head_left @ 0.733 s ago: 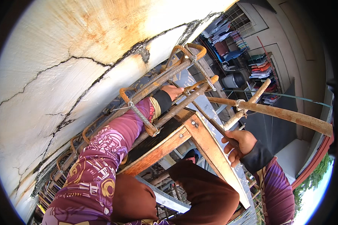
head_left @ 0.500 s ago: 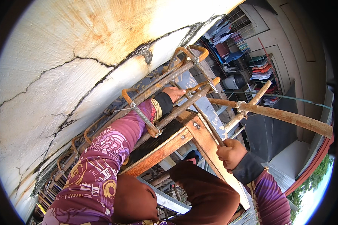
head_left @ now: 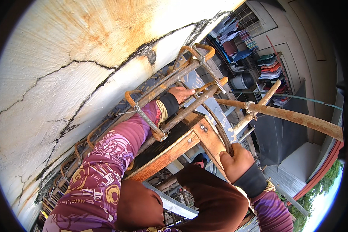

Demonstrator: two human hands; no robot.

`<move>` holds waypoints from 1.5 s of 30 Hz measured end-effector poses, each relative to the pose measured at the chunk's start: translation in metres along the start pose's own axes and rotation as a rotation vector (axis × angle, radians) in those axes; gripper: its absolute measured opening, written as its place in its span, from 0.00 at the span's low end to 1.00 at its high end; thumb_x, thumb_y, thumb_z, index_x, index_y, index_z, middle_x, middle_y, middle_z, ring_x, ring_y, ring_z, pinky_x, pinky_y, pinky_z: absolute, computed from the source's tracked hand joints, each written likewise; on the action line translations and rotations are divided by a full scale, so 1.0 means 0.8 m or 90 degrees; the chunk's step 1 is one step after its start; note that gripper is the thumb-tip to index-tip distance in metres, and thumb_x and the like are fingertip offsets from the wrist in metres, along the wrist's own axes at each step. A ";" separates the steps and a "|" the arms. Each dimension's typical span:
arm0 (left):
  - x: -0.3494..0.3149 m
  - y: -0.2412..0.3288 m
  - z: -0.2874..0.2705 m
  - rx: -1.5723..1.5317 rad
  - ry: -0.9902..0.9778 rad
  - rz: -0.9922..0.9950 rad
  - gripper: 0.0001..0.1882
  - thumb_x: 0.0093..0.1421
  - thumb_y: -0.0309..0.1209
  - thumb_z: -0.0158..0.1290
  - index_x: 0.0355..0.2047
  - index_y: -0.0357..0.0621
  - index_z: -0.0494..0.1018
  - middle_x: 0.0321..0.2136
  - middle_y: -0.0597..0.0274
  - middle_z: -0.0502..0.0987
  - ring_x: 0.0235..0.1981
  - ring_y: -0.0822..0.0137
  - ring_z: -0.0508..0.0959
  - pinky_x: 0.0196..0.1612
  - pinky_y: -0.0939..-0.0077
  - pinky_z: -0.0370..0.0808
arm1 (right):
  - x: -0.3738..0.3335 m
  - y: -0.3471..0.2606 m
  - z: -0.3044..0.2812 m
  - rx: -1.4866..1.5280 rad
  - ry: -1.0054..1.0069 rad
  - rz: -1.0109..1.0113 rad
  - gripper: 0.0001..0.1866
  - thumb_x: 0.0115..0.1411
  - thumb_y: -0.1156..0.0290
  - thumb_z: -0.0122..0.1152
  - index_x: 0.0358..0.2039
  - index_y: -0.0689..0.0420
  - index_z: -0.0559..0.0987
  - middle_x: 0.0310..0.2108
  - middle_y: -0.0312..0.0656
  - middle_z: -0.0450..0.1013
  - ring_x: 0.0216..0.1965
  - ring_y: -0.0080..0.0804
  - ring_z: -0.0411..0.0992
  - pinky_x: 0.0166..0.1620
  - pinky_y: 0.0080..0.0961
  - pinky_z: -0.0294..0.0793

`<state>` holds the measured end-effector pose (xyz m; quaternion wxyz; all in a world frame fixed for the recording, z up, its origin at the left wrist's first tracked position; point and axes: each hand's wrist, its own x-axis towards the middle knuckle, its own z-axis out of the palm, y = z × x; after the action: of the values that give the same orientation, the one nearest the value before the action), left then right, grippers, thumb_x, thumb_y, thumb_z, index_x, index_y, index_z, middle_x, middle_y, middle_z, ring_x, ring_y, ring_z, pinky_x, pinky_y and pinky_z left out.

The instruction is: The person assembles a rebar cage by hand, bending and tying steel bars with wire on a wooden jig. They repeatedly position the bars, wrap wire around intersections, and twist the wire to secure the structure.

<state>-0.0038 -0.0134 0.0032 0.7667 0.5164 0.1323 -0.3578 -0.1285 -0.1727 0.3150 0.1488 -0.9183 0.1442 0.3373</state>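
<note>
A rusty cage of steel rebar (head_left: pixel 199 101) with square stirrups tied by wire lies along the wall. My left arm passes through the cage, and my left hand (head_left: pixel 180 94) is closed round a thinner ribbed steel bar (head_left: pixel 219 125) just behind the thick front bar; its fingers are partly hidden. From there the thin bar curves down to the right. My right hand (head_left: pixel 239 161) is closed in a fist on its lower end, above a wooden frame (head_left: pixel 209 135). A bent stirrup (head_left: pixel 155 129) rests round my left forearm.
A cracked white wall (head_left: pixel 85 58) rises on the left. Two rusty pipes (head_left: pixel 294 116) cross at the right, joined by a clamp. My bent knee (head_left: pixel 216 197) is below the frame. Far below hang clothes (head_left: pixel 270 71) beside a dark sheet (head_left: pixel 280 135).
My right hand has turned and shifted slightly right and down. The thin bar now bows more between my hands. My left hand stays nearly in place.
</note>
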 end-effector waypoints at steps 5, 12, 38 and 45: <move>0.000 -0.011 -0.007 0.078 0.017 0.046 0.19 0.54 0.42 0.66 0.26 0.35 0.78 0.19 0.66 0.74 0.18 0.74 0.69 0.23 0.78 0.65 | 0.016 0.012 -0.018 -0.253 0.031 -0.255 0.17 0.52 0.65 0.61 0.35 0.66 0.75 0.28 0.56 0.74 0.28 0.55 0.77 0.33 0.44 0.77; -0.021 -0.005 -0.016 0.193 0.088 0.016 0.15 0.58 0.34 0.61 0.39 0.35 0.78 0.21 0.67 0.76 0.21 0.76 0.72 0.24 0.81 0.69 | 0.034 0.012 -0.047 -0.549 0.207 -0.292 0.10 0.56 0.72 0.53 0.35 0.62 0.79 0.27 0.44 0.74 0.22 0.42 0.77 0.23 0.39 0.75; -0.176 0.043 -0.061 0.084 0.130 -0.189 0.14 0.66 0.35 0.50 0.44 0.35 0.73 0.30 0.52 0.79 0.26 0.64 0.78 0.28 0.68 0.76 | 0.090 -0.001 -0.008 0.891 0.344 -0.432 0.15 0.68 0.60 0.55 0.39 0.61 0.71 0.29 0.41 0.74 0.31 0.24 0.72 0.40 0.24 0.73; -0.210 0.042 -0.072 0.034 0.180 -0.139 0.18 0.66 0.38 0.51 0.49 0.36 0.72 0.34 0.51 0.80 0.27 0.66 0.79 0.27 0.71 0.77 | 0.086 -0.073 -0.016 0.299 0.244 -0.844 0.14 0.53 0.65 0.72 0.29 0.60 0.76 0.20 0.43 0.71 0.20 0.41 0.72 0.25 0.28 0.68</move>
<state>-0.0901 0.1140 0.0982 0.6830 0.5644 0.2847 -0.3659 -0.0497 -0.1356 0.2893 0.4871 -0.7994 -0.3504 -0.0304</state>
